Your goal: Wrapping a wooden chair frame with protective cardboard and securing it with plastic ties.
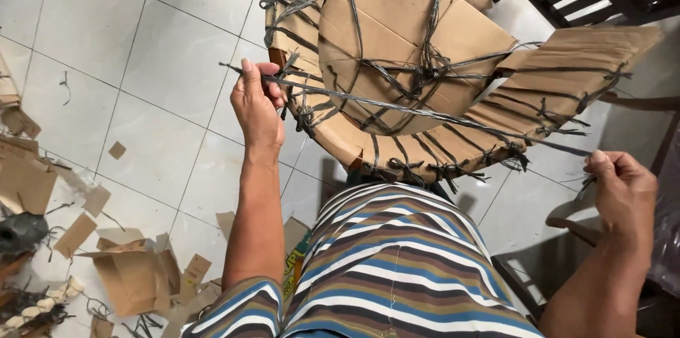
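I note the left hand (256, 104) and right hand (625, 189) each pinching the flat grey plastic strap (425, 113), taut across the curved brown corrugated-cardboard wrapping (397, 19).

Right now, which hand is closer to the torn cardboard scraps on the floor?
Left. The left hand grips the dark strap above the cardboard scraps; the right hand holds its far end.

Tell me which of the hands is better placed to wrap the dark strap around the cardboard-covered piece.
Left hand, probably: it pinches the strap right beside the cardboard-wrapped frame; the right hand holds the far end, away from it.
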